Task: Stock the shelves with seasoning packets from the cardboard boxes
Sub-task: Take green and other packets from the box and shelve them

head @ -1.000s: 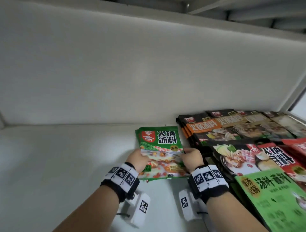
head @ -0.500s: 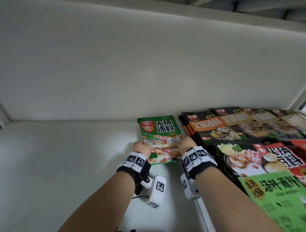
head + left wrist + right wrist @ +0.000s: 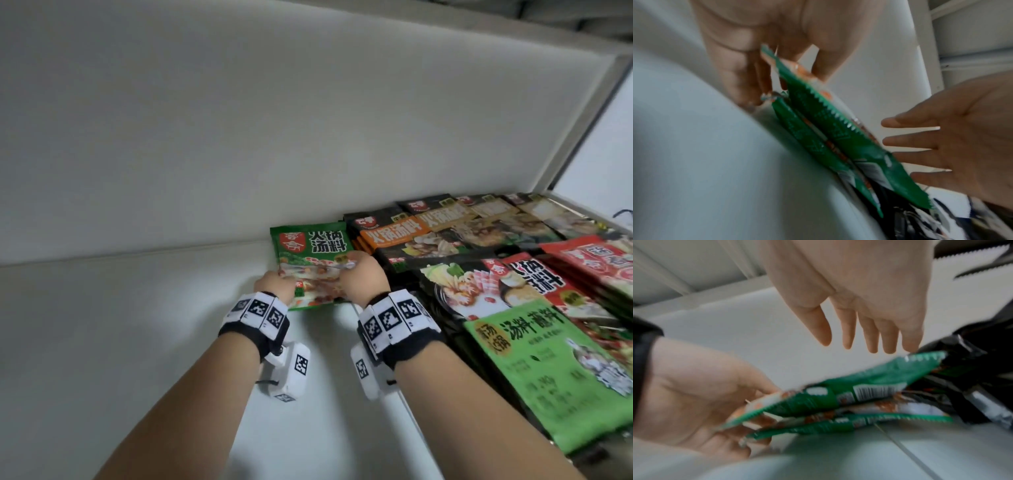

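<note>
Both wrist views are blurred, and in the head view the backs of the hands hide their fingers. Two green seasoning packets [image 3: 313, 263] lie stacked on the white shelf [image 3: 137, 342], against its back wall, just left of the black packets [image 3: 387, 236]; the wrist views show the pair edge-on. The left hand [image 3: 274, 284] pinches the near left corner of the top green packet, thumb above, fingers [image 3: 748, 81] curled beneath. The right hand [image 3: 363, 281] hovers over the packets' right edge, fingers [image 3: 869, 332] straight and loosely spread, holding nothing. Right of the black packets, further packets in red and light green [image 3: 548, 370] are cut off by the frame; their number is unclear.
</note>
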